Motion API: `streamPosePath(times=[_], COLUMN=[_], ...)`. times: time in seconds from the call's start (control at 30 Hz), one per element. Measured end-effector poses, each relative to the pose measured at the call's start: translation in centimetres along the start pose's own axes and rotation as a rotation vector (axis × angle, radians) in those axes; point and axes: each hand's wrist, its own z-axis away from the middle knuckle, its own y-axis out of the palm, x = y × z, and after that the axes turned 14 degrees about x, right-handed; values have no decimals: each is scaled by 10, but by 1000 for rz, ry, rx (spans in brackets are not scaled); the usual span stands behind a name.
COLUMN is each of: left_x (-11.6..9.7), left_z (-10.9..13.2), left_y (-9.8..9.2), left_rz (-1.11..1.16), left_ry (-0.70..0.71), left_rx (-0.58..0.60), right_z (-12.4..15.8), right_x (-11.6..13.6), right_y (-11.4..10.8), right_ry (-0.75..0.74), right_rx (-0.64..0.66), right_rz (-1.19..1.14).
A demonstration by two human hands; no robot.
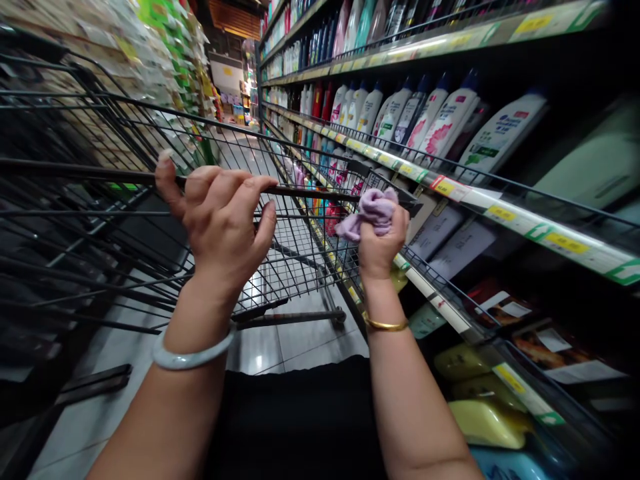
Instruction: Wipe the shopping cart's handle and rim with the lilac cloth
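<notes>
My left hand (220,223) grips the top rim of a black wire shopping cart (100,220), fingers curled over the bar. A pale jade bangle sits on that wrist. My right hand (381,243) is closed around a crumpled purple cloth (371,212) and presses it against the cart's right rim near the corner. A gold bracelet circles the right wrist. The cart basket holds nothing that I can see.
Store shelves (500,213) on the right carry white shampoo bottles (445,120), yellow price tags and packets lower down. Hanging packaged goods (165,60) line the left side. A tiled aisle floor (300,340) runs ahead between them.
</notes>
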Motion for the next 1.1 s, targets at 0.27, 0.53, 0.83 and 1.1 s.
streamPosePath(times=[0.27, 0.53, 0.83, 1.1], left_x=[3, 7, 11, 21], left_z=[0, -2, 4, 9], left_y=[5, 2, -18, -33], left_rz=[76, 152, 176, 31], left_ry=[17, 101, 174, -9], left_rx=[45, 90, -130, -119], right_z=[6, 12, 42, 26], right_x=[-18, -6, 39, 24], right_y=[1, 9, 33, 23], right_ry=[224, 24, -127, -62], right_rx=[-61, 40, 216, 127], right_rz=[-61, 24, 103, 123])
